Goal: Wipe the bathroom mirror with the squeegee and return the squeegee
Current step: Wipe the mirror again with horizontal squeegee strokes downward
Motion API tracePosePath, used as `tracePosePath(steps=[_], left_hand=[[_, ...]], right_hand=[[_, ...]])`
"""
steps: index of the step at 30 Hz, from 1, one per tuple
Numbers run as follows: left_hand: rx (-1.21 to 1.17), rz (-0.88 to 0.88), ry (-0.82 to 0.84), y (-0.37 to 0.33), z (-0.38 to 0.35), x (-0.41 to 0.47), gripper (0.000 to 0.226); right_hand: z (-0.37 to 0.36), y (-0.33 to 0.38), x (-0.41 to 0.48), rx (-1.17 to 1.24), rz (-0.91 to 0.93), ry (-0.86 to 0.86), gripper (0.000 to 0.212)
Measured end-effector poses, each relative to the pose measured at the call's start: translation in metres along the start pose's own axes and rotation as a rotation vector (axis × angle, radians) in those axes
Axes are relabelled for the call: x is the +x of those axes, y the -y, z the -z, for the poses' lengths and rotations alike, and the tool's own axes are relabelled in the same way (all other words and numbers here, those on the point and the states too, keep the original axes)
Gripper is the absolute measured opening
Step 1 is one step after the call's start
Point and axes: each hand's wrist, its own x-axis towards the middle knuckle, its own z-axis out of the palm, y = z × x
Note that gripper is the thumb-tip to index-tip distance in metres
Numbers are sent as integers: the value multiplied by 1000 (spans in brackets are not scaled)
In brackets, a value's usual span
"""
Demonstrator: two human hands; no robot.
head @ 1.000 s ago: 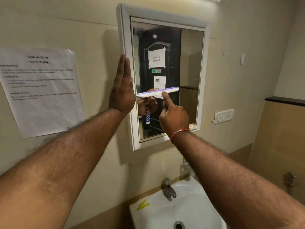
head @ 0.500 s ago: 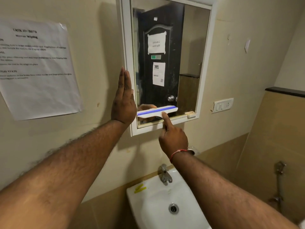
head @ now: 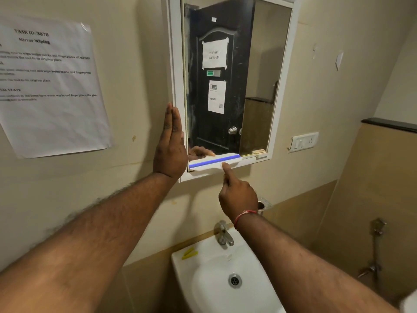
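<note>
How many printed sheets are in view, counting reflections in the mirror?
3: the wall sheet left of the mirror; on the reflected door, an upper sheet above a lower sheet. Others may be off-frame.

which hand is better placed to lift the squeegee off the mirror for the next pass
Right. The right hand holds the squeegee, with its forefinger on the head at the bottom edge of the mirror. The left hand lies flat against the left side of the frame, away from the tool.

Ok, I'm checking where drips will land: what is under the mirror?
Under the mirror is a white sink with a tap and a drain. The right hand, holding the squeegee, hides part of the wall between.
</note>
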Motion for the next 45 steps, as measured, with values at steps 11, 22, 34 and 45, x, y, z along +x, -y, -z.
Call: tracePosePath(steps=[11,22,34,45], left_hand=[[41,-36,28,1,15,-2,65],[205,-208,-147,-46,99,164,62],[394,-101,-65,-114,130,278,59],[330,-62,-146,-123,133,292,45]], right_hand=[[31,1,13,48,51,69,59],[153,45,110,415,199,-124,48],[266,107,213,581,316,-258,46],[271,98,246,612,313,-222,44]])
